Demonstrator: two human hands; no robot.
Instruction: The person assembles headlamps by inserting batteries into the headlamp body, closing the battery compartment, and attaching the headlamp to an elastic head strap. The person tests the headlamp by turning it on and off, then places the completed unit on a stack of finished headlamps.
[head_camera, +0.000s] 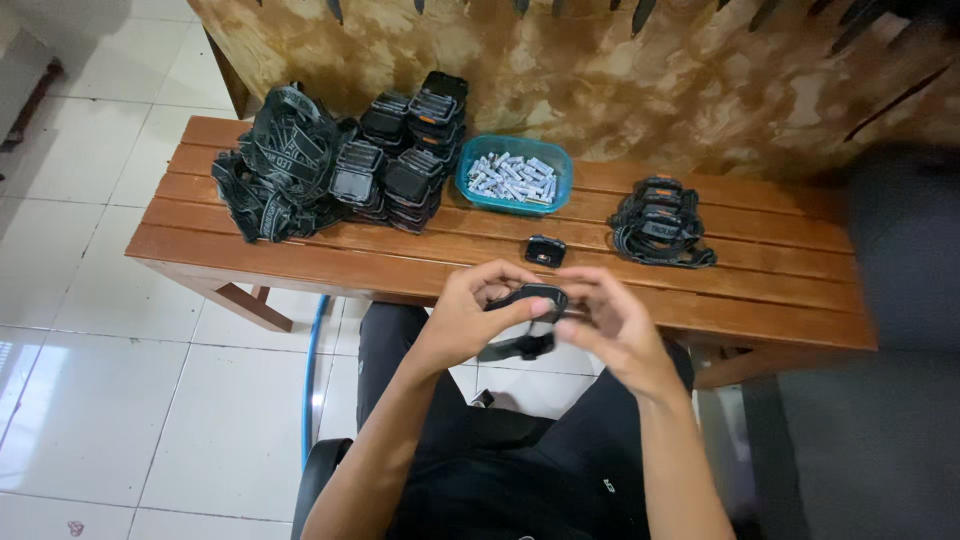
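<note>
While both hands pinch it, left hand (470, 312) and right hand (612, 325) closed on the black headlamp (535, 300), strap dangling below. Likely light, rigid plastic; best held by body edges. Just beyond grip: small black piece (545, 250). Farther: blue tray (467, 180) of batteries (513, 180), stacked lamps (405, 150).
</note>
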